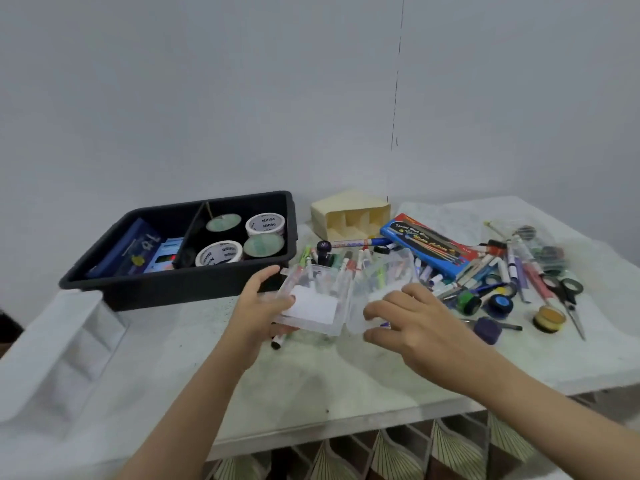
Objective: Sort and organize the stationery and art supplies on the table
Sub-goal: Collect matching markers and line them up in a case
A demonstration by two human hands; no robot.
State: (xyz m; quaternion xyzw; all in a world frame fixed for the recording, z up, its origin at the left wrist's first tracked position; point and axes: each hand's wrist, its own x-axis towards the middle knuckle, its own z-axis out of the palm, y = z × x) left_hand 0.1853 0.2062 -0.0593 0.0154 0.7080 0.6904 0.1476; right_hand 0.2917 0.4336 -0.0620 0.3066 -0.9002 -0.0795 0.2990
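Head: left hand (257,303), right hand (415,323) hold clear box (311,308)

Both hands on clear box (311,308): left hand (258,301) grips its left side, right hand (412,322) holds its right half, swung open like a lid. Behind-left of the box, black tray (166,294) with tape rolls (218,253). Straight behind the box, cream organizer (349,216). Right of the box: blue pen pack (429,244), loose markers (485,268), scissors (568,301). Far left of the box, white rack (59,355).
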